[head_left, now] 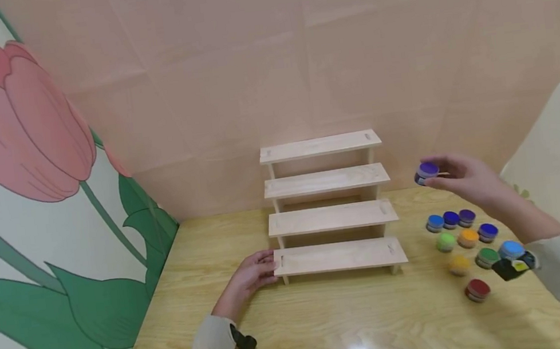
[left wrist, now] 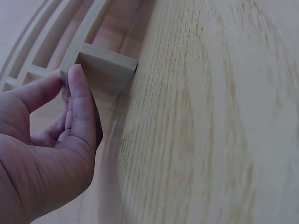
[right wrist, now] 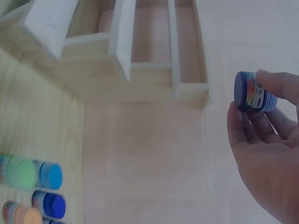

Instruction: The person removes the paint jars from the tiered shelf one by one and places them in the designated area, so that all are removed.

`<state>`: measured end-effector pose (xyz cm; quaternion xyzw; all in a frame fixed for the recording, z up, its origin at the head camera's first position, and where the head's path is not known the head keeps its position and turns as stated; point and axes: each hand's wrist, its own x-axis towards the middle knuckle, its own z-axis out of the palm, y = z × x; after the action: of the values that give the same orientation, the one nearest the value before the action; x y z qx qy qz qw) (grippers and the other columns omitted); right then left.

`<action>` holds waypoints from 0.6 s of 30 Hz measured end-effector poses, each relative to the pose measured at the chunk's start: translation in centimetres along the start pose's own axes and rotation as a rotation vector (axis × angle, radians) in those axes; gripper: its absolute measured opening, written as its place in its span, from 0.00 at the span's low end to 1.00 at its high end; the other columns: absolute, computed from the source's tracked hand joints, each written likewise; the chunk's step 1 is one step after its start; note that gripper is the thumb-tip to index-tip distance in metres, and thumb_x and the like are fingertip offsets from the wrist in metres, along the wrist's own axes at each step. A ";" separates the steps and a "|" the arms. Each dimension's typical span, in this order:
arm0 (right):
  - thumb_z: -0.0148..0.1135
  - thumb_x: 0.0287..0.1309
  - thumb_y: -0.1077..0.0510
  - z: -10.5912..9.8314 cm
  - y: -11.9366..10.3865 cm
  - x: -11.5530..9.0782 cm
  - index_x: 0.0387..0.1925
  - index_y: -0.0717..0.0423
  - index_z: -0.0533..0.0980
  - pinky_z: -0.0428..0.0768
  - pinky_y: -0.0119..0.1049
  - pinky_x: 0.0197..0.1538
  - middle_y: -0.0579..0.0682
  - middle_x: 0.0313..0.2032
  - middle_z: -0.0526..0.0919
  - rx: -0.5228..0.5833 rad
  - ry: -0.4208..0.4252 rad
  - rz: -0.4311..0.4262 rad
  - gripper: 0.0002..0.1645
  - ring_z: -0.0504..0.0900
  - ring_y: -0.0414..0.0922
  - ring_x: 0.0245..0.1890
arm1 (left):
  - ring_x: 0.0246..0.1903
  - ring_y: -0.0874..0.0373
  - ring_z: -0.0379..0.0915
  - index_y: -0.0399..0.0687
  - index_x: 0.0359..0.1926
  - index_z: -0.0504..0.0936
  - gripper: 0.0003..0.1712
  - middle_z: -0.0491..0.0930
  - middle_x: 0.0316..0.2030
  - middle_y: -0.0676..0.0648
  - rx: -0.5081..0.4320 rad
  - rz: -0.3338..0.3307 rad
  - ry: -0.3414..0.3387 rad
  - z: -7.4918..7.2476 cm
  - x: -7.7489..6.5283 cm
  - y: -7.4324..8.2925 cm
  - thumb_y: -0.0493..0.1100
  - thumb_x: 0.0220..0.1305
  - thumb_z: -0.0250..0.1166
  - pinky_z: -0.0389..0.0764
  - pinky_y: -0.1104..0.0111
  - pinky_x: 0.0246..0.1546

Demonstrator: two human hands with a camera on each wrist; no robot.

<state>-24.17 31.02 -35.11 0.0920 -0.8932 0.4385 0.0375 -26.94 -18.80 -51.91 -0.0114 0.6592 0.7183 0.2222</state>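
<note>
A wooden step rack (head_left: 334, 218) with several tiers stands on the table against the back wall. My left hand (head_left: 250, 271) grips the left end of its lowest tier; in the left wrist view the thumb and fingers (left wrist: 80, 95) pinch the board's edge. Up in the air to the right of the rack, my right hand (head_left: 467, 179) holds a small paint jar (head_left: 426, 173) with a purple-blue lid. The right wrist view shows this jar (right wrist: 252, 92) between thumb and fingers, its label facing out. Every tier of the rack is bare.
Several more paint jars stand on the table right of the rack, among them a light blue one (head_left: 435, 223), a green one (head_left: 487, 257), a yellow one (head_left: 458, 264) and a dark red one (head_left: 477, 290). A tulip-printed panel (head_left: 25, 169) borders the left side.
</note>
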 end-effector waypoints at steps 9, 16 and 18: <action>0.60 0.72 0.56 -0.9 3.1 -3.3 0.71 0.54 0.67 0.81 0.22 0.44 0.30 0.50 0.79 0.050 -0.016 -0.039 0.30 0.80 0.25 0.46 | 0.39 0.56 0.78 0.32 0.72 0.64 0.32 0.73 0.52 0.42 -0.002 -0.007 0.012 0.1 0.0 0.0 0.30 0.69 0.61 0.86 0.68 0.38; 0.60 0.71 0.61 -1.0 5.7 -5.8 0.68 0.57 0.68 0.82 0.24 0.42 0.30 0.50 0.81 0.069 -0.053 -0.060 0.26 0.81 0.27 0.47 | 0.39 0.56 0.78 0.31 0.72 0.64 0.32 0.73 0.52 0.42 0.001 -0.003 0.006 0.0 0.0 0.0 0.31 0.69 0.61 0.86 0.68 0.38; 0.60 0.71 0.61 -1.0 6.4 -6.5 0.68 0.58 0.68 0.81 0.23 0.42 0.28 0.51 0.80 0.057 -0.054 -0.048 0.26 0.81 0.25 0.47 | 0.39 0.56 0.78 0.32 0.72 0.64 0.32 0.73 0.52 0.42 0.002 -0.006 0.008 0.0 0.0 0.0 0.31 0.69 0.61 0.86 0.68 0.38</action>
<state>-19.11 36.45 -40.40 0.1263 -0.8786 0.4600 0.0211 -26.95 -18.85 -51.91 -0.0160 0.6608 0.7169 0.2215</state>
